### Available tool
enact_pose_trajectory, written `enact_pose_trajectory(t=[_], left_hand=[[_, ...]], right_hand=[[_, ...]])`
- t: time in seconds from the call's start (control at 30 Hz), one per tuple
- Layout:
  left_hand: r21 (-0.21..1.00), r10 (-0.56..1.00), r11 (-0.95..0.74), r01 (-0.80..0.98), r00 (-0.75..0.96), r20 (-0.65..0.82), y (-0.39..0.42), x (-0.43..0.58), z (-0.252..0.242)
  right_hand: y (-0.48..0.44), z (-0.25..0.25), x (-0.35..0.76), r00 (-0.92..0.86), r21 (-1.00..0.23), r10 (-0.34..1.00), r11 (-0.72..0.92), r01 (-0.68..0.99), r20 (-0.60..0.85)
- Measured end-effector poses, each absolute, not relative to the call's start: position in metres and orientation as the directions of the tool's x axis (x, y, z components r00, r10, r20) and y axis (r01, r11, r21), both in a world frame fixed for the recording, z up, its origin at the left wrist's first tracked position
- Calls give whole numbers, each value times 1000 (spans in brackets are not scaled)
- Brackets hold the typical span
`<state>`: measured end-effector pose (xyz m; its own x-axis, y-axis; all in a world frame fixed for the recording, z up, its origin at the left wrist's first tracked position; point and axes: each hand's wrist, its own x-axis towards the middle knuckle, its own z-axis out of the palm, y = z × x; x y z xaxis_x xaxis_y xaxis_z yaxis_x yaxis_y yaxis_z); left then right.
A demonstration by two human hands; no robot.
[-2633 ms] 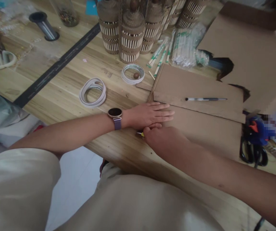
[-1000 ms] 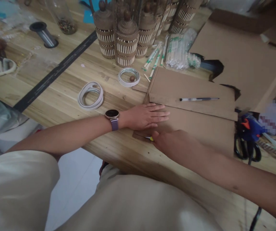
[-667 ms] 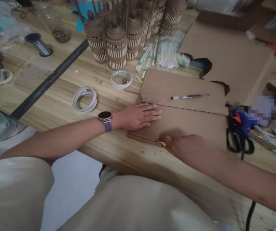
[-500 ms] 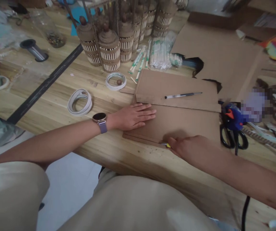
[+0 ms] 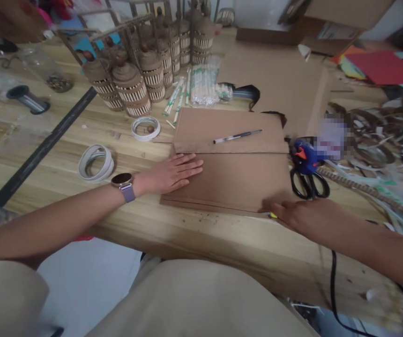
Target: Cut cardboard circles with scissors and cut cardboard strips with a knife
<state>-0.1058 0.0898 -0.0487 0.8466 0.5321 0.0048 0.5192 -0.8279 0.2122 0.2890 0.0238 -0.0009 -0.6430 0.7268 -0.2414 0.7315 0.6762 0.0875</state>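
My left hand (image 5: 170,173), with a watch on the wrist, lies flat with fingers stretched out on the left end of a brown cardboard sheet (image 5: 236,180) on the wooden table (image 5: 124,220). My right hand (image 5: 303,217) is closed on a small yellow-tipped cutter (image 5: 272,215) at the sheet's near right corner. A narrow cut line runs along the sheet's near edge. A second cardboard piece (image 5: 205,128) lies behind, with a pen (image 5: 237,136) on it.
Black-handled scissors (image 5: 309,183) and a blue glue gun (image 5: 302,153) lie right of the sheet. Two tape rolls (image 5: 95,162), a long black ruler (image 5: 40,150), stick-and-twine jars (image 5: 131,89), wrapped chopsticks (image 5: 203,84) and a large cardboard sheet (image 5: 286,79) sit behind. A black cable (image 5: 333,285) hangs at right.
My right hand has drawn the cutter rightward along the sheet's near edge, from beside my left hand to the right corner. My left hand stayed pressed flat. The view swung right.
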Motion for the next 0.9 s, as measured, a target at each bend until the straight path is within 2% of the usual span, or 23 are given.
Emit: enact_pose_trajectory(t=[0.1, 0.17, 0.37, 0.47, 0.57, 0.7, 0.9], left_hand=[[199, 530, -832, 518, 848, 7, 90, -106, -49], [190, 528, -835, 516, 849, 15, 90, -106, -50], [156, 506, -854, 497, 862, 20, 91, -107, -48], [120, 527, -844, 523, 850, 7, 85, -100, -37], [65, 555, -830, 554, 832, -3, 68, -86, -23], [-54, 480, -876, 479, 877, -3, 38, -68, -16], [-335, 319, -876, 347, 938, 137, 15, -62, -23]], right_hand=[[21, 0, 315, -592, 195, 712, 686, 701, -379], [20, 2, 332, -549, 227, 748, 647, 728, -373], [38, 23, 351, -489, 214, 791, 583, 783, -367], [60, 34, 317, -568, 139, 757, 632, 762, -324], [89, 32, 265, -683, -95, 700, 681, 726, -210], [123, 16, 210, -734, -158, 661, 717, 679, -158], [103, 13, 208, -694, -85, 720, 691, 718, 2]])
